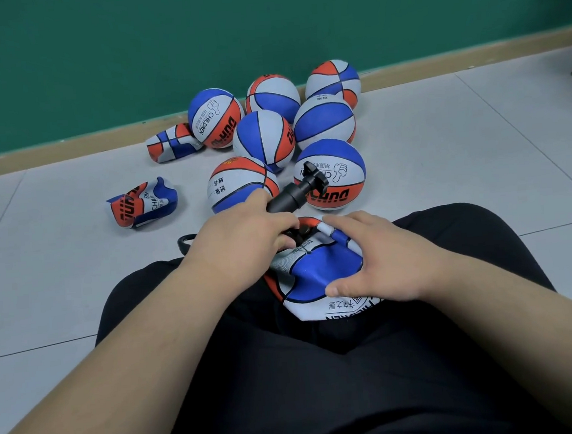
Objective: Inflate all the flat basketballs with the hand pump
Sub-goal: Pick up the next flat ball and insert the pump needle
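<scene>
**Position.** The person is sitting on the tiled floor [59,269]. The flat basketball [319,272] being worked on is lying crumpled across the lap, against the black trousers [291,387].

**Left hand** [241,237]. It is gripping the lower end of the black pump [286,198], fingers curled round the barrel where it is meeting the ball. The needle and valve are hidden beneath those fingers. The pump is leaning away from the person, and its handle [315,176] is standing free, with no hand on it.

**Right hand** [380,260]. It is lying spread over the ball, fingers nearly straight and pressing down, thumb at the near edge. It is steadying the ball, not clasping it.

**Handling, as judged.** The ball is looking light, limp and folded, with a pebbled skin likely to be offering good grip. Being soft, it is liable to buckle and slide under the needle. It is best pinned flat close around the valve, much as the right hand is doing. The pump is rigid. Holding it low on the barrel should be sparing the thin needle from sideways bending, its probable weak point.

**Remaining stock.** A second flat ball [141,204] and a third flat ball [172,142] are lying on the floor to the left, well apart from the lap. A cluster of round balls [263,140] is sitting near the green wall [127,41].
</scene>
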